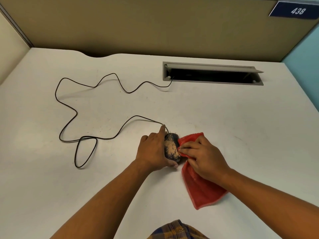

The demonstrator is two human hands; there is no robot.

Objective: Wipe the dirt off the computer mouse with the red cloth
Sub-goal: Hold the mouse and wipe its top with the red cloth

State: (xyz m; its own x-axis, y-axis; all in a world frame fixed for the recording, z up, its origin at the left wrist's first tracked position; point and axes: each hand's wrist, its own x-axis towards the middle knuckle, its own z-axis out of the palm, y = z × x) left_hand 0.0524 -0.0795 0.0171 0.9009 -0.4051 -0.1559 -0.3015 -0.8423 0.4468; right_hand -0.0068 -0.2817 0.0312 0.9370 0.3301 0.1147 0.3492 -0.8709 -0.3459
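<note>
Left fingers (pixel 162 135) clamp the dusty mouse (pixel 170 149) against the tabletop (pixel 103 169). Right fingers (pixel 188 150), just beside, pinch the cloth (pixel 202 192). The mouse looks light, hard and skid-prone, so brace its sides. The cloth is soft and limp, so bunch it.

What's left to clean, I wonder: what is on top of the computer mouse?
Tan dirt coats most of the top of the computer mouse. The right hand presses the red cloth against its right edge. The left hand grips its left side, hiding it.

Office cubicle, tan partition walls (pixel 138 23), numbered plate 438 (pixel 296 10), white desk (pixel 224 118) with cable hatch (pixel 212 73)
</note>
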